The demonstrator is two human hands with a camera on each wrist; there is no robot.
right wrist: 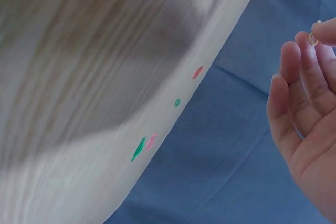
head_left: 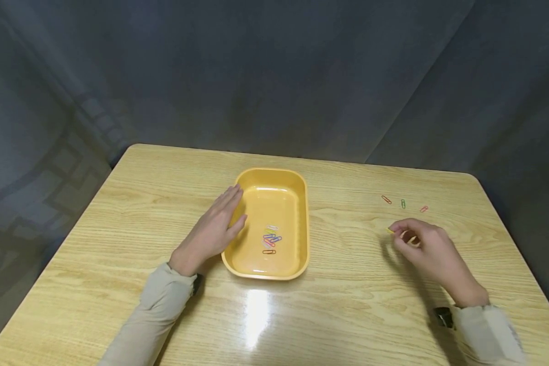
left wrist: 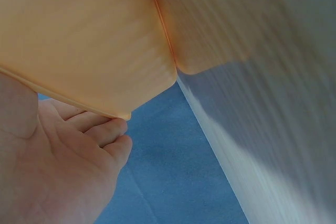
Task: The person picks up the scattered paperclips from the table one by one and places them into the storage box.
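A yellow-orange plastic tray [head_left: 304, 223] stands on the table, with several coloured paper clips [head_left: 269, 252] lying in its near half. My left hand [head_left: 212, 223] rests along the tray's left rim, fingers straight and thumb reaching over the inside. Seen from the left wrist, the fingers [left wrist: 113, 132] touch the rim. Above the table to the right, my right hand [head_left: 423, 249] pinches a yellow paper clip [right wrist: 313, 39] between thumb and fingertip. Beyond that hand lie a red paper clip [head_left: 386, 200], a green paper clip [head_left: 403, 204] and a pink paper clip [head_left: 424, 209].
Another green paper clip [right wrist: 138, 149] shows in the right wrist view. The wooden table [head_left: 347, 305] has its far edge close to a dark curtain [head_left: 274, 76], which also hangs at both sides.
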